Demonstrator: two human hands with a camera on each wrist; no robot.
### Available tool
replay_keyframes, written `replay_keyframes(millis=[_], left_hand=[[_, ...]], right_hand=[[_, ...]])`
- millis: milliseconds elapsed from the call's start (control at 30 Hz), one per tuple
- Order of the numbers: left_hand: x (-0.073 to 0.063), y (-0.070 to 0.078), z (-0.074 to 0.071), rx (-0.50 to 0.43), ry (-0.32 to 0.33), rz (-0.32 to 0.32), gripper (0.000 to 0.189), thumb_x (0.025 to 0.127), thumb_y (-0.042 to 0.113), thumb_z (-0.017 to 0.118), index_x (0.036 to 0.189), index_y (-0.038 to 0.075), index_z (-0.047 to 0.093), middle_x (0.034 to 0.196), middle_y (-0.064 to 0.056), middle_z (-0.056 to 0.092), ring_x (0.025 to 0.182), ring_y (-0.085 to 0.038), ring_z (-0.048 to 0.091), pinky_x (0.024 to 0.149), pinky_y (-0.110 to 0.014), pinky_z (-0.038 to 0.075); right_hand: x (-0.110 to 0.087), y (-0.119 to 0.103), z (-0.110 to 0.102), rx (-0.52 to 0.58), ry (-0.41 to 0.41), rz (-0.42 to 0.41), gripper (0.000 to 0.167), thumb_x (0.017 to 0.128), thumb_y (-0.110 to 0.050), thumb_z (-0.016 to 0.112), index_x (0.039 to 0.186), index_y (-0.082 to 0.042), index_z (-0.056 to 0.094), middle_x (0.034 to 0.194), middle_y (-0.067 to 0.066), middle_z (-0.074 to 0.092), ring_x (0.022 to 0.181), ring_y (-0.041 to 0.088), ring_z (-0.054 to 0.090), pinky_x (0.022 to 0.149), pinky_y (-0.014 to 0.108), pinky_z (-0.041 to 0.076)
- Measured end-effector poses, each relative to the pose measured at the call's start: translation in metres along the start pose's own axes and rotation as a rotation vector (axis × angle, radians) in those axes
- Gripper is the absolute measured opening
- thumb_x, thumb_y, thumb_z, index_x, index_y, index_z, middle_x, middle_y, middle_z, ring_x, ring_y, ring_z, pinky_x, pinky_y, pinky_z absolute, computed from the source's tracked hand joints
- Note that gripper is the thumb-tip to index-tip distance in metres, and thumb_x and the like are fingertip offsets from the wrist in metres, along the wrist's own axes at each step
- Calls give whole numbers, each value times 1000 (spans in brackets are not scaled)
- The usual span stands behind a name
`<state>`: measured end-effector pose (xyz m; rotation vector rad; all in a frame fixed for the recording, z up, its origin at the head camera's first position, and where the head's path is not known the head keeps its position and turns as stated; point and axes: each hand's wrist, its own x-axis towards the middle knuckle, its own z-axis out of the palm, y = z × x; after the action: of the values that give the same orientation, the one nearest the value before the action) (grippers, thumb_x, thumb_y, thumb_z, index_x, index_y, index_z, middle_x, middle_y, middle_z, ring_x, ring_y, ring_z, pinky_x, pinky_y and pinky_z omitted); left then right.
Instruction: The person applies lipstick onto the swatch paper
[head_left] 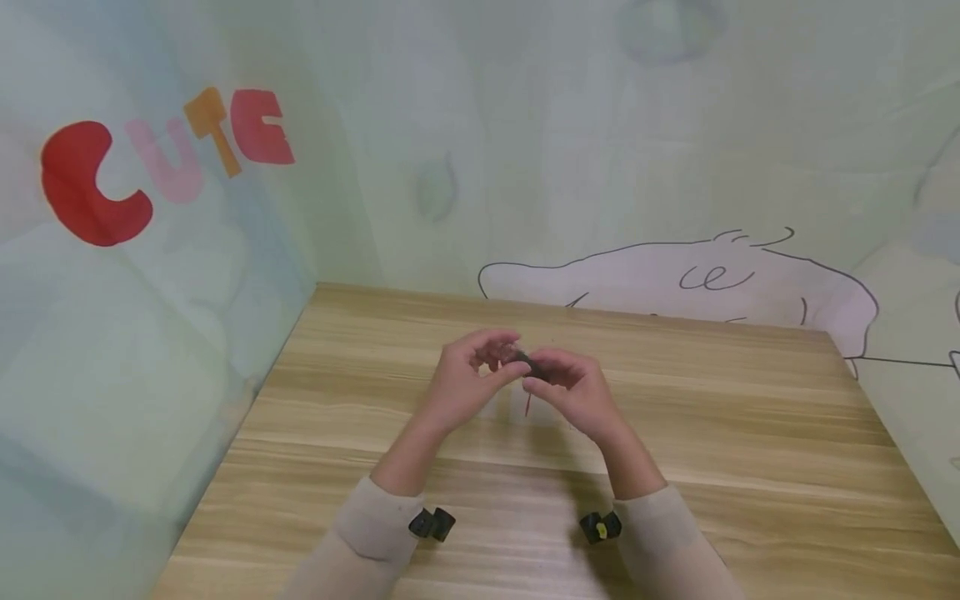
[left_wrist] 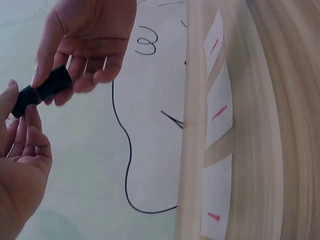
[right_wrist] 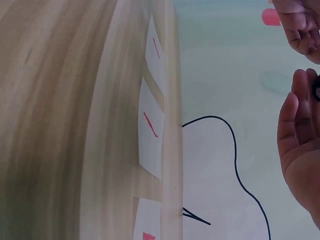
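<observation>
Between both hands is a small dark tube [left_wrist: 55, 82], held up above the table. A narrow reddish band shows between its two sections in the left wrist view. My left hand [head_left: 471, 379] pinches one end with thumb and fingers, and something clear shows at that end in the head view. My right hand [head_left: 579, 390] grips the other section, thumb on the near side. In the right wrist view only a dark bit of the tube [right_wrist: 316, 89] shows at the frame edge. Below the hands lies white paper with a red stroke [head_left: 528, 405], partly hidden by them.
A wood-grain table [head_left: 337, 467] runs back to a wall hanging [head_left: 600, 150] with printed letters and a line drawing. Several white paper pieces [left_wrist: 220, 115], each with a red mark, lie in a row on it. Dark wrist cameras [head_left: 432, 524] sit at both sleeves.
</observation>
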<state>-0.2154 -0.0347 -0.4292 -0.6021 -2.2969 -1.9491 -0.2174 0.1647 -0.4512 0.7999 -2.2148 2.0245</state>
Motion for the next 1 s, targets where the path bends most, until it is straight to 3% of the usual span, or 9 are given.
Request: replay_keyframes(millis=[133, 333, 633, 800, 1000], left_hand=[[3, -2, 13, -35, -19, -17, 29, 88, 21, 81, 114, 10, 73, 96, 1, 72, 85, -18, 59, 79, -38, 51], [3, -3, 24, 24, -32, -6, 26, 87, 23, 82, 111, 14, 76, 93, 5, 71, 82, -17, 58, 77, -38, 50], [-5, -17, 28, 97, -120, -46, 22, 83, 18, 85, 104, 15, 77, 92, 9, 72, 88, -14, 62, 78, -31, 48], [-17, -29, 24, 164, -203, -50, 24, 81, 18, 86, 103, 13, 78, 89, 9, 71, 86, -16, 64, 73, -27, 49], [-36, -49, 25, 239, -306, -98, 25, 82, 20, 86, 104, 14, 77, 92, 10, 70, 84, -8, 63, 73, -27, 54]], right_hand=[[-5, 2, -2, -91, 6, 24, 24, 87, 9, 73, 111, 6, 71, 106, -3, 75, 93, 10, 69, 82, 32, 58], [-12, 5, -7, -210, -4, -6, 17, 87, 8, 73, 102, 0, 74, 101, 10, 74, 88, 12, 65, 79, 34, 57], [-25, 18, -10, -398, -13, -19, 14, 82, -6, 83, 90, -13, 74, 85, -3, 71, 72, 12, 62, 59, 28, 54], [-34, 32, -8, -471, -130, -37, 18, 78, -3, 85, 90, -10, 74, 85, 1, 72, 69, 12, 64, 59, 26, 56], [-47, 38, -1, -580, -289, 74, 18, 79, -8, 85, 93, -11, 74, 86, -3, 72, 75, 13, 66, 70, 27, 57]])
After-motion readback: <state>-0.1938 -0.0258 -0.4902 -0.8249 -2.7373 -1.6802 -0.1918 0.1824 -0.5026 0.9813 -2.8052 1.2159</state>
